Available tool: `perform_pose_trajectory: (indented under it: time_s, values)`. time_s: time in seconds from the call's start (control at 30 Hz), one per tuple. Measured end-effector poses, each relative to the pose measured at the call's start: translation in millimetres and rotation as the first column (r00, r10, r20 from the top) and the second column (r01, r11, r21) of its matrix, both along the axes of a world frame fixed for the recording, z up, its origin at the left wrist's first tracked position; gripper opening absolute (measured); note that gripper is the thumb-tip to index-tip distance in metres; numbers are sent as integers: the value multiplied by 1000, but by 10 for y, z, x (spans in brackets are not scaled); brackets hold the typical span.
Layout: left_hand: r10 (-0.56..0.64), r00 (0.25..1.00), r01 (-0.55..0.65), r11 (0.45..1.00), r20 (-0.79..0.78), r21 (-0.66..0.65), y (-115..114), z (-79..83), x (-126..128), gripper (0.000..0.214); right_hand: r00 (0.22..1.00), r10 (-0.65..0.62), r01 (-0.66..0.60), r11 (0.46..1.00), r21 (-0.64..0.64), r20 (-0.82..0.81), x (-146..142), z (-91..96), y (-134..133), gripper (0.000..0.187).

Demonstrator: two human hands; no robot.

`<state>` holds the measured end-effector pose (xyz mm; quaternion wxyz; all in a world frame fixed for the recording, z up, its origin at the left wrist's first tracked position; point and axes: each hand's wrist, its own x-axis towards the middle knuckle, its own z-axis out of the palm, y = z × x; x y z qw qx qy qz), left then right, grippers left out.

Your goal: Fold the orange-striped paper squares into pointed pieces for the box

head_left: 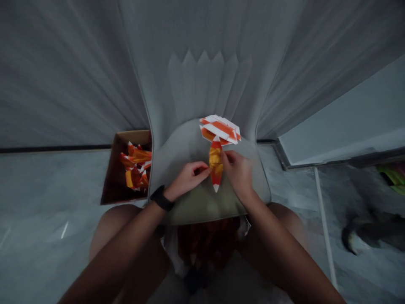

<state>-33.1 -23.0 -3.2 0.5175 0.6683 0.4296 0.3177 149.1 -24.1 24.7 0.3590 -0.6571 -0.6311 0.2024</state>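
Note:
Upright over the chair seat is a folded paper piece [216, 162], orange-yellow in the middle with red bands and white pointed ends. My left hand [193, 174] pinches its left edge between thumb and fingertips. From the other side my right hand [238, 172] grips the right edge, its fingers closed and slightly blurred. Just beyond the piece's upper tip lies a stack of flat orange-and-white paper pieces [220, 127] with pointed ends. The tip overlaps the near edge of that stack.
A grey padded chair [186, 145] stands between my knees. On the floor at its left is a cardboard box [109, 179] with several folded orange pieces [136, 164]. Red-orange material [209, 240] shows dimly below the seat. Grey curtains hang behind; a dark shoe [349, 236] is at the right.

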Motion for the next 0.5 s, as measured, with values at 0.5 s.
perform_pose_trajectory:
  time_s: [0.5]
  values:
    - [197,980,-195,979,-30,67,157,96,-132,32,948,193,-245,951,-191,-254,-12,3,-20,23]
